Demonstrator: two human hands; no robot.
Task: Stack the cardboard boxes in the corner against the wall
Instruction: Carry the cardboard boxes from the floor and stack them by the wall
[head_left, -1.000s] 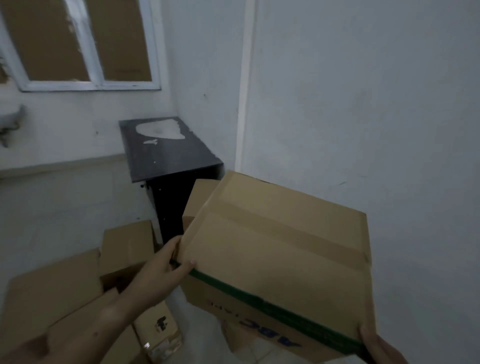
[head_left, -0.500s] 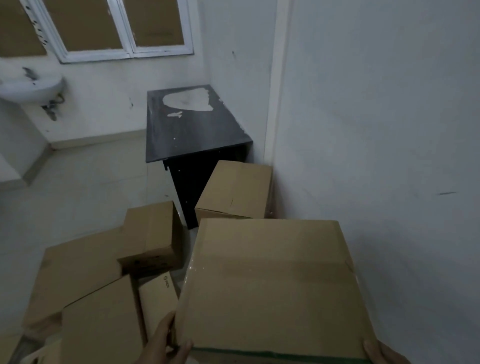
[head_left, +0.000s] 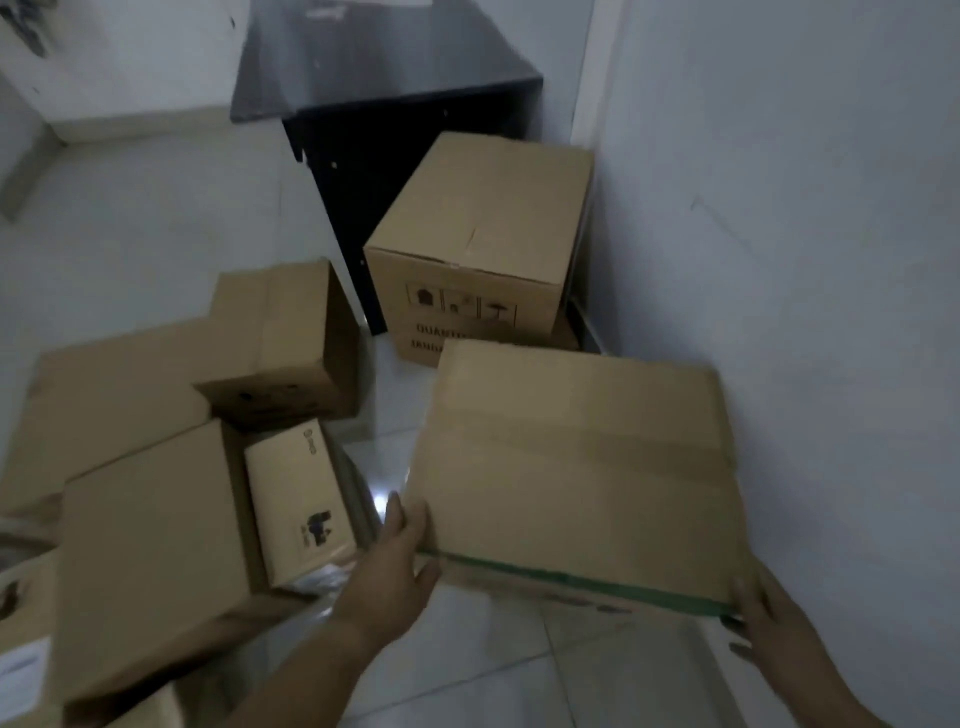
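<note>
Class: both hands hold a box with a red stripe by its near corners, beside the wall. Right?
No: the head view shows a green stripe, not red. Left hand and right hand hold the box by its near corners, beside the wall.

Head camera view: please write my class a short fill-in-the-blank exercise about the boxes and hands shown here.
1. The left hand and the right hand grip the held box, whose near edge carries a ___ stripe.
2. The corner box stands beside a ___ cabinet.
3. The white wall lies on the held box's ___ side.
Missing words: green; black; right.
</note>
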